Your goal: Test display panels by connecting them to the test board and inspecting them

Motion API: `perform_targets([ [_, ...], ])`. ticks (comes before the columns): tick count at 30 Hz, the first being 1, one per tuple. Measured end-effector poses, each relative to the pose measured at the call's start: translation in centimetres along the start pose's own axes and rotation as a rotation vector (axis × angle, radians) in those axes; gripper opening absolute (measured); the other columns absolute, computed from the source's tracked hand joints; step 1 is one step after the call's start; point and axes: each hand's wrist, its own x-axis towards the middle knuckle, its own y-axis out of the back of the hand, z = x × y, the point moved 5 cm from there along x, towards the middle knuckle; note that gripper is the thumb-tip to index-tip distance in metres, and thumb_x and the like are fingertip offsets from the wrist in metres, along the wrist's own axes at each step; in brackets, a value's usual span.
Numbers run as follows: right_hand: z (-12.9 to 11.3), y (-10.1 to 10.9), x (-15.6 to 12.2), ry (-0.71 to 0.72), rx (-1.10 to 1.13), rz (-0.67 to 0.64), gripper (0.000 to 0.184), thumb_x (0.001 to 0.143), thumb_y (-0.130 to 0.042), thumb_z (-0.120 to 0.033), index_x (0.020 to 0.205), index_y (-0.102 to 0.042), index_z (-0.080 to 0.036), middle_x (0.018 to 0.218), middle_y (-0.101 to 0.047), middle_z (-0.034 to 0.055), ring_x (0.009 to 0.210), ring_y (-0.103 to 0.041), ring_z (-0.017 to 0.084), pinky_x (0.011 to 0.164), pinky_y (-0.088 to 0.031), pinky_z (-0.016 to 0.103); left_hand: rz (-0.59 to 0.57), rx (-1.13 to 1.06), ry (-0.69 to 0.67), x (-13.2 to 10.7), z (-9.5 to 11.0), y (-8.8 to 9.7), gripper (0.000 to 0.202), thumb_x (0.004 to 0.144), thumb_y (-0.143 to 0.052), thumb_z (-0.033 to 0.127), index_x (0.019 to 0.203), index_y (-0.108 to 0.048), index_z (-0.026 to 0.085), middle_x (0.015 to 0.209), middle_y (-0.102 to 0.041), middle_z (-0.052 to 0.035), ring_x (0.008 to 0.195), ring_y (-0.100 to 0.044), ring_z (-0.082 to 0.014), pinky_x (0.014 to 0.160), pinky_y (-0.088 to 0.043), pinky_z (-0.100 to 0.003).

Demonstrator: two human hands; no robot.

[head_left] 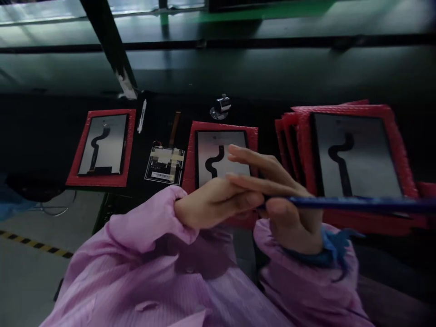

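My right hand (pixel 286 195) holds a long, thin dark blue bar (pixel 361 204) between thumb and fingers; the bar runs out to the right edge, and I cannot tell its exact kind. Two fingers of this hand stretch left. My left hand (pixel 214 202) meets it, fingers pressed together near the bar's left end; what they pinch, if anything, is hidden. Just beyond the hands lies a display panel (pixel 221 138) with a black ribbon cable, on a red bubble-wrap sheet (pixel 252 132), partly covered by my fingers.
At right, another panel (pixel 364 150) tops a stack of red bubble-wrap (pixel 397 131). A third panel (pixel 111 147) lies on red wrap (pixel 75 175) at left. Between are a small electronic assembly (pixel 165 164) and a white pen (pixel 142 116); a shiny metal device (pixel 221 106) stands behind.
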Motion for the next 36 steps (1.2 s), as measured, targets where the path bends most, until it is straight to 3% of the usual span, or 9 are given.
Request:
perform_targets([
  [4,3.4,1.2,4.6,-0.015,-0.111,-0.008,0.037,0.104,-0.052,-0.049,0.104,-0.081,-0.025,0.112,-0.076,0.0087,0.1,-0.072,0.022,0.088,-0.057,0.036,0.006,0.156,0.167,3.2,-3.6,3.6,0.037,0.112,-0.035,0.031,0.107,-0.068,0.014,0.084,-0.069,-0.0039,0.072,-0.068,-0.0143,0.067,-0.059,-0.026],
  [7,8.6,4.5,7.6,-0.2,-0.339,0.341,0.038,0.102,-0.05,-0.032,0.087,-0.078,-0.011,0.073,-0.068,0.0083,0.062,-0.059,0.013,0.066,-0.045,0.03,0.261,0.693,0.165,3.9,-5.2,9.1,0.017,0.103,-0.058,0.019,0.116,-0.067,0.014,0.123,-0.068,-0.0106,0.11,-0.069,-0.0235,0.098,-0.056,-0.039],
  [10,13.5,7.7,8.0,-0.513,-0.771,0.603,0.027,0.083,-0.066,-0.008,0.108,-0.076,-0.005,0.078,-0.067,0.0115,0.068,-0.056,0.016,0.074,-0.038,0.037,0.448,1.081,0.235,2.8,-6.7,13.4,0.02,0.102,-0.058,0.019,0.119,-0.066,0.013,0.126,-0.066,-0.0136,0.123,-0.062,-0.033,0.108,-0.049,-0.053],
  [13,17.5,8.9,6.3,-0.951,-0.957,0.399,0.036,0.073,-0.079,-0.011,0.109,-0.075,-0.008,0.091,-0.068,0.0206,0.086,-0.061,0.028,0.078,-0.035,0.043,0.467,1.155,0.391,1.6,-9.5,15.7,0.035,0.098,-0.067,0.03,0.126,-0.063,0.01,0.126,-0.065,-0.0184,0.122,-0.06,-0.039,0.104,-0.05,-0.056],
  [15,18.4,9.0,5.5,-1.065,-0.988,0.296,0.029,0.073,-0.082,-0.016,0.101,-0.076,-0.01,0.099,-0.068,0.0253,0.096,-0.063,0.035,0.079,-0.036,0.046,0.442,1.152,0.49,1.2,-11.4,16.4,0.053,0.091,-0.075,0.033,0.134,-0.059,0.007,0.132,-0.061,-0.0235,0.126,-0.056,-0.0444,0.102,-0.051,-0.06],
  [19,17.4,8.0,8.1,-0.762,-1.045,0.306,0.052,0.082,-0.076,-0.015,0.133,-0.069,-0.008,0.131,-0.062,0.0329,0.12,-0.061,0.039,0.09,-0.041,0.051,0.42,1.07,0.445,1.2,-13.8,16.5,0.058,0.087,-0.071,0.014,0.142,-0.053,0.012,0.14,-0.054,-0.0224,0.13,-0.053,-0.043,0.103,-0.051,-0.063],
  [23,17.1,3.7,12.6,-0.337,-0.913,0.007,0.075,0.087,-0.066,-0.011,0.159,-0.043,-0.005,0.156,-0.045,0.0305,0.147,-0.045,0.033,0.107,-0.04,0.043,0.568,0.781,0.322,0.7,-14.5,16.8,0.067,0.081,-0.056,-0.005,0.142,-0.05,0.022,0.141,-0.047,-0.0155,0.11,-0.066,-0.0264,0.097,-0.059,-0.049],
  [29,16.5,1.0,13.6,-0.396,-0.848,-0.088,0.069,0.091,-0.045,-0.008,0.159,-0.045,-0.015,0.163,-0.044,0.0161,0.144,-0.05,0.034,0.109,-0.045,0.045,0.747,0.461,0.234,0.6,-14.5,16.8,0.071,0.075,-0.055,-0.009,0.136,-0.055,0.026,0.142,-0.046,-0.0112,0.085,-0.064,-0.0117,0.077,-0.061,-0.031],
  [36,18.6,1.4,13.1,-0.316,-0.754,-0.045,0.071,0.082,-0.048,-0.012,0.153,-0.048,-0.012,0.155,-0.051,0.0162,0.138,-0.047,0.032,0.116,-0.037,0.051,0.775,0.412,0.04,1.0,-13.8,16.2,0.058,0.084,-0.056,-0.003,0.132,-0.059,0.029,0.142,-0.05,-0.0093,0.088,-0.067,-0.0129,0.079,-0.061,-0.031],
])
